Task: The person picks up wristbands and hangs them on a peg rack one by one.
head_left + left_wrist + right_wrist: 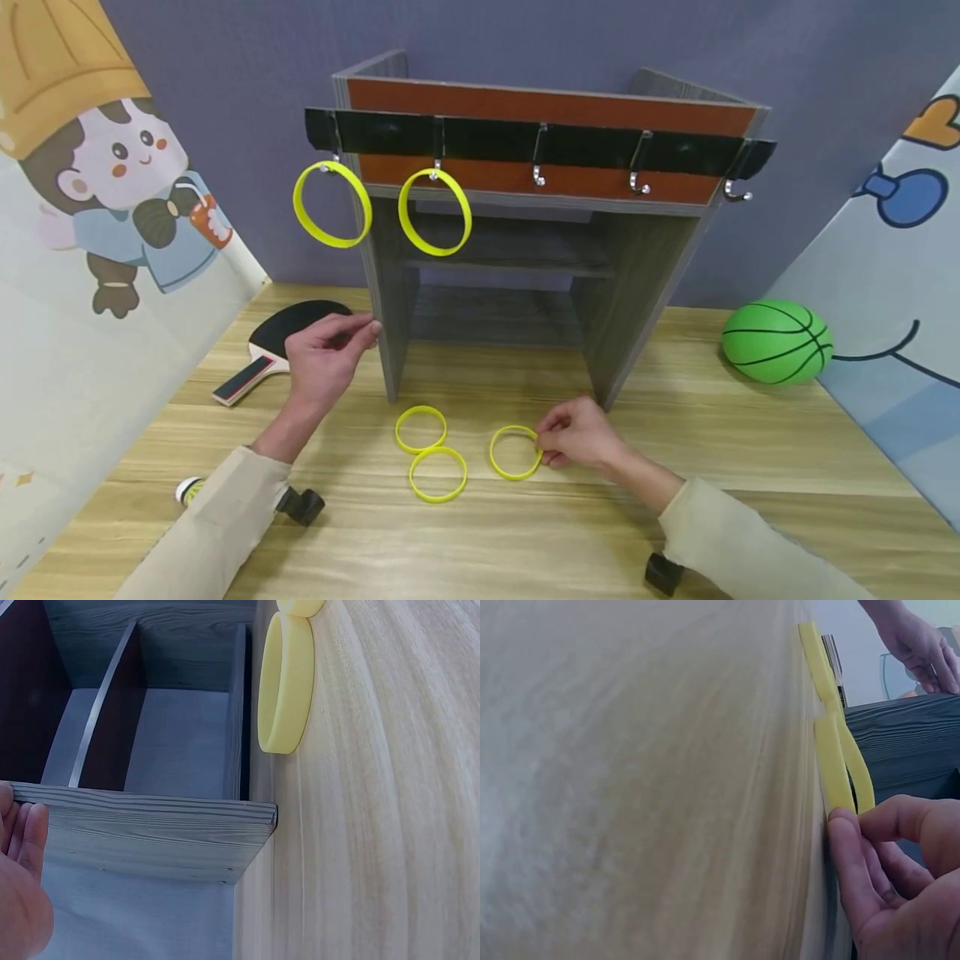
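My right hand (577,432) pinches the right rim of a yellow ring (492,454) low over the wooden table; thumb and fingertips also show on it in the right wrist view. Left of it, two more yellow rings, a rear one (398,423) and a front one (438,500), lie touching on the table. My left hand (324,360) is at the front edge of the shelf unit's left side panel (390,358), fingertips close together; they appear to touch it. Two yellow rings, one at far left (365,204) and one beside it (467,218), hang from hooks on the black rail (487,137).
Three bare silver hooks, including a middle hook (538,177), line the rail's right part. A table tennis bat (296,325) lies behind my left hand. The green ball (778,342) sits at the right. A small yellow-and-white item (187,490) lies beside my left sleeve.
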Tool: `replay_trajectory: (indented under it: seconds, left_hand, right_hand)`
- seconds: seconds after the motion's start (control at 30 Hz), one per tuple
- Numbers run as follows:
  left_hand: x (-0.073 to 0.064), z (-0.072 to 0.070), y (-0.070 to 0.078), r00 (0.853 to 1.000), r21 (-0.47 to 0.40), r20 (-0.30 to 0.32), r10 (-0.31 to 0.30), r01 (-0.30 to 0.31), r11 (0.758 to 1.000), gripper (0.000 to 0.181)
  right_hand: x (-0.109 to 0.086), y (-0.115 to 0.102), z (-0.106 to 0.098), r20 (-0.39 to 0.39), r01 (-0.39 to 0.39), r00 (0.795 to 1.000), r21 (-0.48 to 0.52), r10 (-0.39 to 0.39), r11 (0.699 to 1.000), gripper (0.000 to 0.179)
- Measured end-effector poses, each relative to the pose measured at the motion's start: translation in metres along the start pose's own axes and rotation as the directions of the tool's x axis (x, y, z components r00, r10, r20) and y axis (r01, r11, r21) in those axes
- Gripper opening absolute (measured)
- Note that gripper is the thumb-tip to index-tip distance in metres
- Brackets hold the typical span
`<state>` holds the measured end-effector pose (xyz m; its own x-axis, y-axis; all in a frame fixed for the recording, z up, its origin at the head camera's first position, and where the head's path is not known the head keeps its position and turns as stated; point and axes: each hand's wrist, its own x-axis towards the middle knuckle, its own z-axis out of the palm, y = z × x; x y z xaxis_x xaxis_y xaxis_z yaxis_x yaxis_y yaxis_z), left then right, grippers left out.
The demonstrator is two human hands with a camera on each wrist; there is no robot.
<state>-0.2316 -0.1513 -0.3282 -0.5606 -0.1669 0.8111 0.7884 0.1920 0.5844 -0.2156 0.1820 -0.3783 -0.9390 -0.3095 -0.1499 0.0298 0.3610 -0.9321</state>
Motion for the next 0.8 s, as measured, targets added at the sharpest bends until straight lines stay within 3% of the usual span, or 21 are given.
replay_trajectory:
  seconds: [0.2,0.63,0.8]
  left_hand:
    - [0.002,0.001,0.009,1.0,0.01,-0.007,-0.005,0.005,1.0,0.013]
    - [0.001,0.002,0.007,1.0,-0.013,-0.005,-0.005,0.004,1.0,0.013]
    - [0.001,0.003,0.008,1.0,-0.017,-0.003,-0.015,0.015,1.0,0.012]
  right_hand:
    - [-0.001,-0.004,-0.004,-0.01,0.008,1.0,0.061,-0.007,0.998,0.011]
    - [-0.01,-0.018,-0.015,-0.05,0.052,0.998,0.138,-0.045,0.989,0.012]
    - [-0.013,-0.023,-0.017,-0.071,0.037,0.997,0.187,-0.024,0.982,0.013]
